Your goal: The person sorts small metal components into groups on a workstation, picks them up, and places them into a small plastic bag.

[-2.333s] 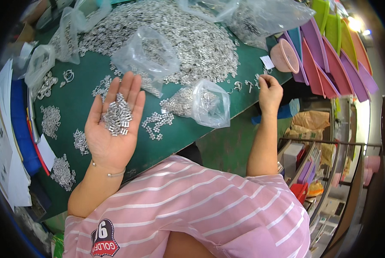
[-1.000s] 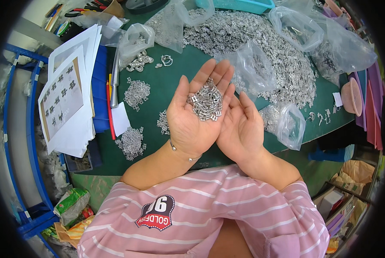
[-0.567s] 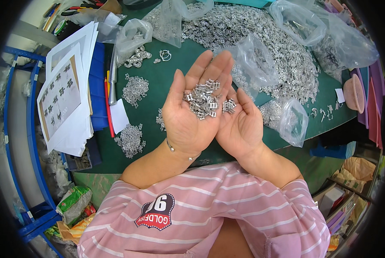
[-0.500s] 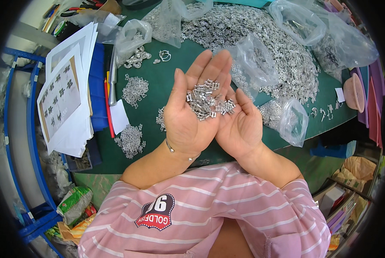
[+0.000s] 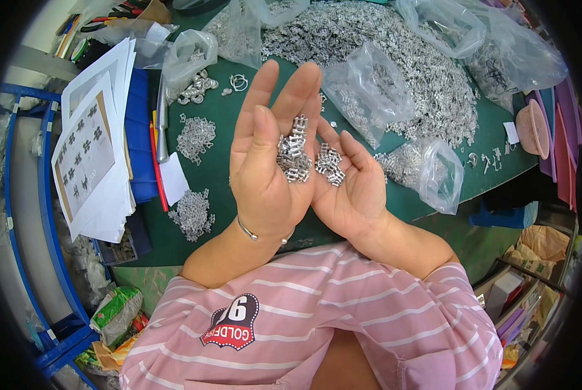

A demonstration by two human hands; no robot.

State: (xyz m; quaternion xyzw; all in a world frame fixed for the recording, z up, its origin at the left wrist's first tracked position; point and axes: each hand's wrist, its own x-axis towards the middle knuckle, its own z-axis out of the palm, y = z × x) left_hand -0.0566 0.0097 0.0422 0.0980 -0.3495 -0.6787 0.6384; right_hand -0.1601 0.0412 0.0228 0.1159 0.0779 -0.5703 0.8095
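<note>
My left hand [image 5: 259, 175] is palm up with its fingers stretched out, tilted toward my right hand. Small silver openwork metal pieces [image 5: 295, 156] lie in its palm and along the inner fingers. Against its edge rests my right hand [image 5: 359, 198], cupped palm up with the fingers slightly curled. It holds a smaller cluster of the same metal pieces [image 5: 330, 164]. Both hands are above the green table [image 5: 239, 218]. Left of them on the table lie two small piles of silver pieces, an upper pile [image 5: 196, 138] and a lower pile [image 5: 193, 215].
A large heap of silver pieces [image 5: 443, 104] covers the far table. Clear plastic bags of pieces [image 5: 375, 91] lie before it, another bag [image 5: 437, 175] at right. Printed sheets [image 5: 89, 149] lean on a blue bin [image 5: 144, 130]. A pink basket [image 5: 532, 130] stands far right.
Both hands have shifted slightly left. My left hand has tipped inward and its fingers have spread. The metal pieces, one spread cluster before, now sit as two clusters, one in each palm.
</note>
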